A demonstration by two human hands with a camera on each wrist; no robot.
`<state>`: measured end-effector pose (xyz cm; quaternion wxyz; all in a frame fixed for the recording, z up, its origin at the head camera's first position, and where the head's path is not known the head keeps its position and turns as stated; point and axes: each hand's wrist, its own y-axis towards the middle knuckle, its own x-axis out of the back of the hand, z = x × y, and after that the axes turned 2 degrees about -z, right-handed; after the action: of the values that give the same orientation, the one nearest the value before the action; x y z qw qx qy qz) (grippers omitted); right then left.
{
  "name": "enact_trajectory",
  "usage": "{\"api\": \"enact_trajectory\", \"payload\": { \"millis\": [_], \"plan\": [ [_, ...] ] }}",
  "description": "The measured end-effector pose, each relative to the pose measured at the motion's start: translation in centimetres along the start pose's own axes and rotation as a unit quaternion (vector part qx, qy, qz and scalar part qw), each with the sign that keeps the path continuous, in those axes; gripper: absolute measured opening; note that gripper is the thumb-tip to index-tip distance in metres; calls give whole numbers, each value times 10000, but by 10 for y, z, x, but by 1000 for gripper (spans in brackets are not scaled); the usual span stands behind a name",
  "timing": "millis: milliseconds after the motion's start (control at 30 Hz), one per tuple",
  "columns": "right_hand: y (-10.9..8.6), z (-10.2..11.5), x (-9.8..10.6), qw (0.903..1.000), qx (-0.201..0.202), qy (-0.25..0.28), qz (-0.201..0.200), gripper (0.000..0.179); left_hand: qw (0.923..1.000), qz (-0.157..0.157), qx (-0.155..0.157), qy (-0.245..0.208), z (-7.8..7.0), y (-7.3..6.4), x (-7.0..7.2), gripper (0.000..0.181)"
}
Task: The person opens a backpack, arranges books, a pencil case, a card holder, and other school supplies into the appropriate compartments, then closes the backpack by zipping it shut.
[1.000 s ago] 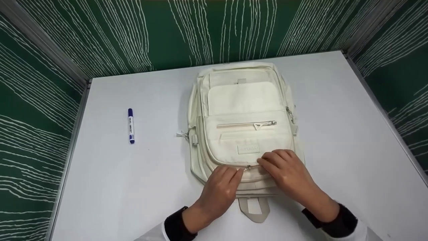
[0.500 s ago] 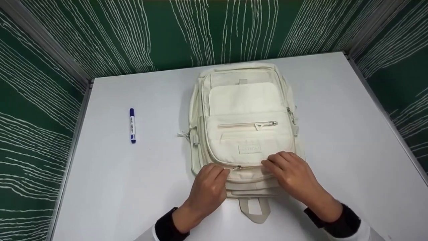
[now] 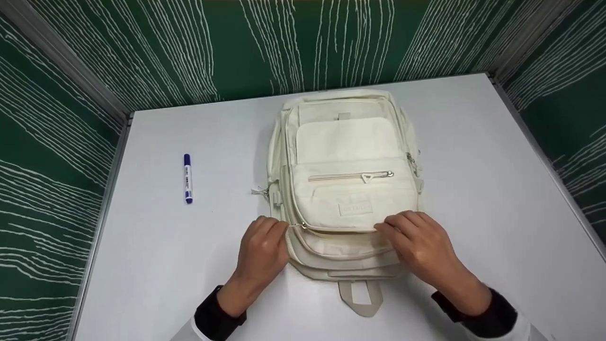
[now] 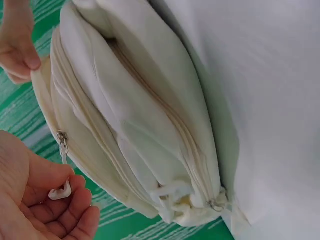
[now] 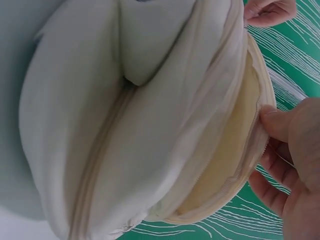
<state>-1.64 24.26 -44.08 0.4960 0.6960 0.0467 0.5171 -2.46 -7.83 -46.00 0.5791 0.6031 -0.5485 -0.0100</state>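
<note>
A cream backpack [image 3: 348, 142] lies on its back on the white table, its grab handle [image 3: 360, 310] toward me. My left hand [image 3: 263, 246] pinches the white zipper pull [image 4: 60, 192] of the front pocket, drawn out to the left of the slider [image 3: 303, 226]. On the other side, my right hand [image 3: 420, 246] grips the pocket's upper edge between thumb and fingers. Between the two hands the pocket gapes, and its pale yellow lining [image 5: 227, 140] shows in the right wrist view. Its deeper inside is hidden in the head view.
A marker pen [image 3: 188, 179] with blue ends lies on the table [image 3: 156, 265] left of the backpack. Green panels [image 3: 236, 57] with white wavy lines stand along the back and both sides. Another zipper pull [image 3: 259, 191] sticks out from the bag's left side.
My left hand has moved left and slightly away from me, drawing the slider along the front pocket's edge, so the pocket opens wider. My right hand has barely shifted.
</note>
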Motion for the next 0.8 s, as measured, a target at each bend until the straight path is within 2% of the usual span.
{"api": "enact_trajectory", "payload": {
  "millis": [167, 300, 433, 533, 667, 800],
  "plan": [
    [5, 1, 4, 10000, -25, 20, -43, 37, 9995, 96, 307, 35, 12, 15, 1, 16],
    [6, 1, 6, 10000, -57, 25, -31, 39, 9970, 403, 658, 7, 21, 32, 1, 14],
    [5, 1, 7, 10000, -58, 24, -35, 35, 9896, 894, 1129, -3, 32, 51, -1, 11],
    [4, 1, 7, 9999, -49, 48, -87, 33, 9842, 1199, 1303, 62, 39, 65, -4, 10],
    [3, 2, 7, 9999, -59, 95, -127, 32, 9804, 1405, 1372, 153, 50, 80, -11, 11],
    [3, 2, 8, 9999, -66, 132, -61, 33, 9725, 1611, 1675, 162, 60, 92, -18, 11]
  ]
}}
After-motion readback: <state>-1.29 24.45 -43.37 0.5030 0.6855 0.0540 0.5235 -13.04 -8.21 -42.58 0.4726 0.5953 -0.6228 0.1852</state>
